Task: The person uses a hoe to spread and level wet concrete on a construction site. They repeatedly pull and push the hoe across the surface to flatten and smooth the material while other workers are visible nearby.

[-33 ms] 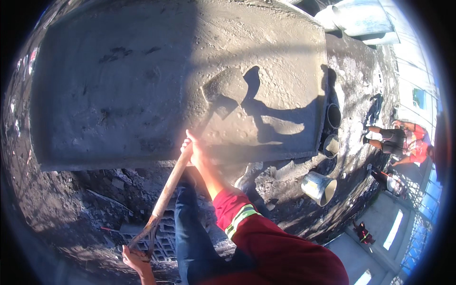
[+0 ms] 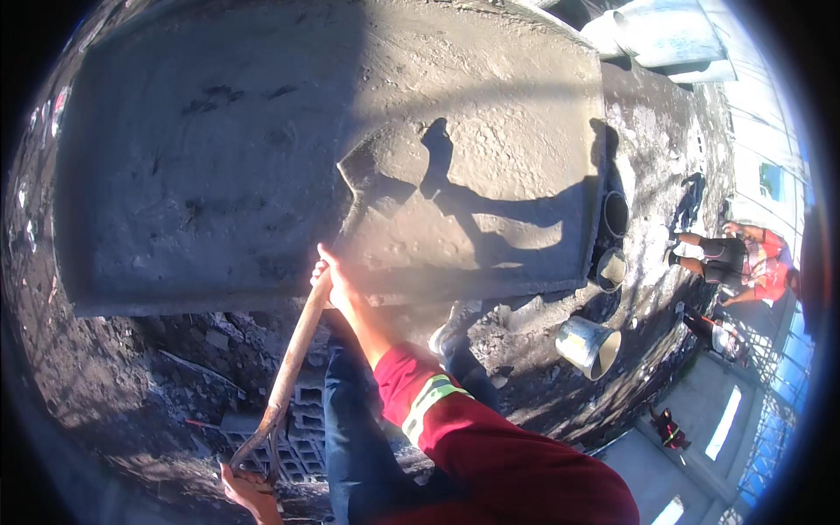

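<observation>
A shovel with a wooden shaft [image 2: 296, 346] slants up from the lower left. Its blade [image 2: 383, 159], coated in grey, rests at the surface of wet grey mortar [image 2: 516, 87] in a wide shallow trough. My right hand [image 2: 335, 284], in a red sleeve with a reflective band, is closed around the lower shaft near the trough's near edge. At the lower left, my left hand [image 2: 251, 492] grips the split handle end [image 2: 258, 451]; some of its fingers are hidden behind the handle. The shadow of my arms and the shovel falls across the mortar.
Hollow blocks [image 2: 306, 437] lie by my legs. A bucket [image 2: 588, 346] is tipped on the rubble at right, with two more buckets [image 2: 615, 214] against the trough. A pale barrel [image 2: 669, 33] lies at the far right. A person in red [image 2: 761, 262] stands beyond; others are farther off.
The shovel and my right hand have shifted left, and the blade has slid left through the mortar. My left hand has moved slightly down and left.
</observation>
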### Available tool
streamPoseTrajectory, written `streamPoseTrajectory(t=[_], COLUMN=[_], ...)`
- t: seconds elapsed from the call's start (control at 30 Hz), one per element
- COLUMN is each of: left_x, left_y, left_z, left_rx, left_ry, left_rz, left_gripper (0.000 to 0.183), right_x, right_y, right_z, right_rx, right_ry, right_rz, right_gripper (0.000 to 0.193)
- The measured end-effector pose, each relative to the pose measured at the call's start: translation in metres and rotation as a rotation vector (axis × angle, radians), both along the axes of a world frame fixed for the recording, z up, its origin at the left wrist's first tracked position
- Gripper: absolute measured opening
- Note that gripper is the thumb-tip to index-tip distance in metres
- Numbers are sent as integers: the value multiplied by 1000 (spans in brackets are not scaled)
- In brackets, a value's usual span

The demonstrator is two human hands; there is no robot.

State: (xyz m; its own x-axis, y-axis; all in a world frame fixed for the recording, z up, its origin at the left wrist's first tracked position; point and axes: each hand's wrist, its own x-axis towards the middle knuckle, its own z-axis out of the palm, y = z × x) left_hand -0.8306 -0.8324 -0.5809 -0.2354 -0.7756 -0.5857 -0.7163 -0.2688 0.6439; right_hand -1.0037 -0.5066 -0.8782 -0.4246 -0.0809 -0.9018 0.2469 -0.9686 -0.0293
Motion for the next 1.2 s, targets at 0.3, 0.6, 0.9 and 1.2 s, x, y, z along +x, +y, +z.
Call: streamPoseTrajectory(t=[0.3,0.6,0.9,1.2], left_x=[-6,-71,-22,12], left_y=[-22,97,264,366], left_z=[22,-91,-191,-149], left_rx=[-186,-24,273,335], left_ry=[-8,41,-212,-224], left_rz=[212,-194,-149,-211], left_gripper=[51,48,50,50], right_x=[-93,-60,47,121], right_y=[-182,88,309,432], right_z=[-35,-127,-187,-134], right_rx=[-202,28,436,464], right_ry=[82,47,-264,-341], right_rz=[124,-85,-20,-114], right_gripper=[21,14,13,15])
